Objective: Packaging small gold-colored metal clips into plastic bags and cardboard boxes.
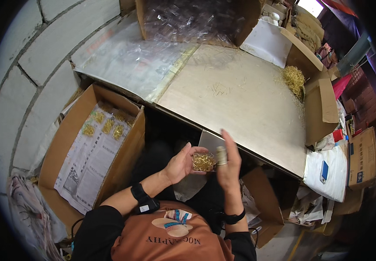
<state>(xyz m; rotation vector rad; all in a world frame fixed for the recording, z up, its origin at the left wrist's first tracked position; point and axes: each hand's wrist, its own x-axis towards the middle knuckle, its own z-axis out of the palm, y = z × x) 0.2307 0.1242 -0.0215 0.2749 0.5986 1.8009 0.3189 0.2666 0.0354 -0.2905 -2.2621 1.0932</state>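
My left hand [182,164] cups a clear ball filled with gold straw [203,162] just below the near edge of the metal table [240,104]. My right hand [229,161] presses against the ball's right side, fingers mostly straight, with a small round clear piece [221,155] held at the thumb. Both hands hover over my dark lap. A black band sits on each wrist.
A cardboard box [70,130] lined with newspaper at my left holds several gold-filled balls [108,124]. A box of clear plastic pieces [188,19] stands at the table's back. Gold straw [294,79] is heaped at the right edge. More boxes crowd the right.
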